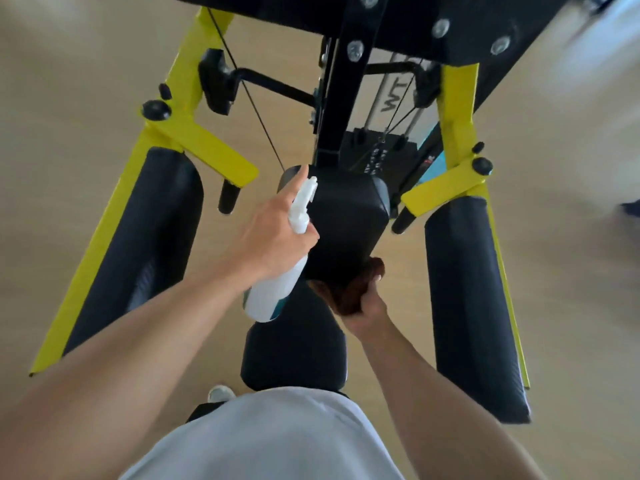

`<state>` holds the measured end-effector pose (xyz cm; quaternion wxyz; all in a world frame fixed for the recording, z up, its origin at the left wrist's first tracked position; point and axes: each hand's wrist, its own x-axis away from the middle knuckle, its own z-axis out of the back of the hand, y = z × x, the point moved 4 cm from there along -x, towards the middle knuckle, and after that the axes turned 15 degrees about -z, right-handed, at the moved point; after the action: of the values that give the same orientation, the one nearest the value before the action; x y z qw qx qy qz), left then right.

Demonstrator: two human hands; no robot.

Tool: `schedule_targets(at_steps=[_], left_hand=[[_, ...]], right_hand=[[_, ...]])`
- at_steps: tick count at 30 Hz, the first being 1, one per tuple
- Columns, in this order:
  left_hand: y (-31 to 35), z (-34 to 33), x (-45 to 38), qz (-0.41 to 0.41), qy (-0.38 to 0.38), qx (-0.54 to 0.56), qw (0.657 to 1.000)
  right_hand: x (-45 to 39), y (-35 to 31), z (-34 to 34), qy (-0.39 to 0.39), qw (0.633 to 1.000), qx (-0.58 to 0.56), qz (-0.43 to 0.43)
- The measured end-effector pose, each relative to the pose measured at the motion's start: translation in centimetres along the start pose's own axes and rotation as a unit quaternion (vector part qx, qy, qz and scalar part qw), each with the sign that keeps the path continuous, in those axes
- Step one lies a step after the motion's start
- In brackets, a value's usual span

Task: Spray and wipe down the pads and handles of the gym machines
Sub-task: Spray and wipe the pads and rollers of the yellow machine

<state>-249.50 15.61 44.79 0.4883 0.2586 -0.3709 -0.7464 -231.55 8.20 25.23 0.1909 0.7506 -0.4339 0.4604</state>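
Spray bottle (277, 289) within left fingers (304, 174)

Only legible text: "WT" in dark letters on a pale vertical strip (393, 98) behind the machine's black centre post (341, 98), just left of the guide rods (414, 112); the letters run sideways along the strip and any further characters are cut off by the black top frame (450, 26). Weight stack plate (377, 157) below has a column of small white markings, too blurred to read. Spray bottle (273, 292) has a teal label patch, no readable print.
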Motion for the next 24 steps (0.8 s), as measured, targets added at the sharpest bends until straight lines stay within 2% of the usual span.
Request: schedule_targets(at_steps=[3, 6, 9, 12, 14, 16, 18, 21, 24], left_hand=[[0.2, -0.1, -0.1, -0.001, -0.028, -0.046, 0.999], [0.2, 0.1, 0.0, -0.011, -0.032, -0.059, 0.998], [-0.2, -0.2, 0.0, -0.006, -0.041, -0.053, 0.998], [-0.1, -0.3, 0.0, -0.001, -0.038, -0.034, 0.999], [0.1, -0.2, -0.1, -0.01, -0.041, -0.038, 0.998], [0.0, 0.0, -0.1, -0.018, -0.039, -0.039, 0.998], [0.0, 0.0, 0.0, -0.016, -0.044, -0.03, 0.998], [0.1, -0.3, 0.1, -0.019, -0.04, -0.016, 0.999], [0.1, -1.3, 0.7, -0.01, -0.004, 0.016, 1.0]], right_hand=[[2.4, -0.7, -0.8, 0.106, 0.99, 0.002, 0.09], [6.2, -2.0, -3.0, 0.164, 0.966, 0.03, 0.197], [10.4, -3.0, -6.7, 0.117, 0.941, 0.075, 0.308], [13.0, -3.6, -9.6, 0.104, 0.892, 0.128, 0.422], [13.8, -4.1, -10.9, 0.124, 0.842, 0.184, 0.491], [14.1, -4.7, -12.4, 0.166, 0.75, 0.336, 0.545], [13.8, -5.6, -13.8, 0.197, 0.664, 0.497, 0.522], [14.1, -7.2, -15.4, 0.219, 0.615, 0.609, 0.451], [14.2, -8.0, -16.7, 0.233, 0.525, 0.685, 0.448]])
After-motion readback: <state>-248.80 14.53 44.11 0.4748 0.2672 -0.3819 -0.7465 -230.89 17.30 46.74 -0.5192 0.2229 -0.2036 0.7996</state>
